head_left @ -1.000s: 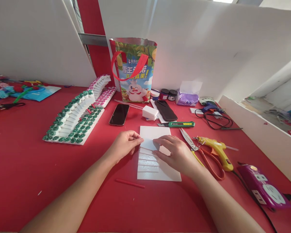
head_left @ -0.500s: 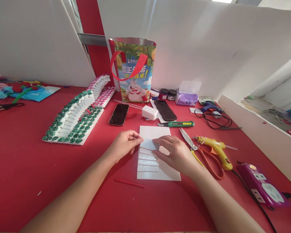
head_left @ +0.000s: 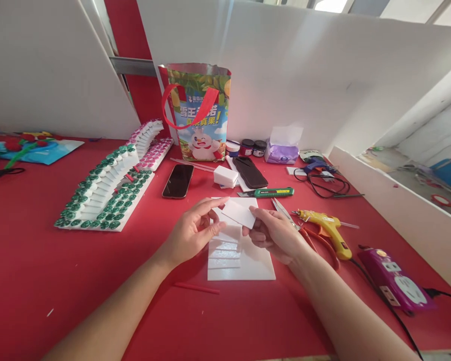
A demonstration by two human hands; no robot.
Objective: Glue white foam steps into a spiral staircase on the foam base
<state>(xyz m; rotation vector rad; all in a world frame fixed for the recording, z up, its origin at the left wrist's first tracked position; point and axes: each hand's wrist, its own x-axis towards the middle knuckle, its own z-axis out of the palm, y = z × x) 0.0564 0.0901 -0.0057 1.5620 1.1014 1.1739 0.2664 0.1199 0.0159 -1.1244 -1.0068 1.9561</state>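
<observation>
A small white rectangular foam piece (head_left: 241,212) is pinched at its right end between the thumb and fingers of my right hand (head_left: 274,233). It is raised and tilted over the larger white foam board (head_left: 257,263). On the board's left half, several thin white strips (head_left: 224,254) overlap like steps. My left hand (head_left: 195,230) hovers at the left edge of the board, thumb and index finger apart, with the index fingertip close to the piece's upper left corner. Whether that fingertip touches the piece I cannot tell.
Beyond the board lie a stack of white pieces (head_left: 226,176), two phones (head_left: 178,181) and a green utility knife (head_left: 272,192). Scissors (head_left: 325,248), a yellow glue gun (head_left: 328,225) and a purple power strip (head_left: 394,281) are at right. A decorated foam model (head_left: 105,193) stands left.
My right hand has lifted from the board and now holds a white foam piece up. The left hand has turned, its index finger stretched toward the piece. The view has shifted slightly.
</observation>
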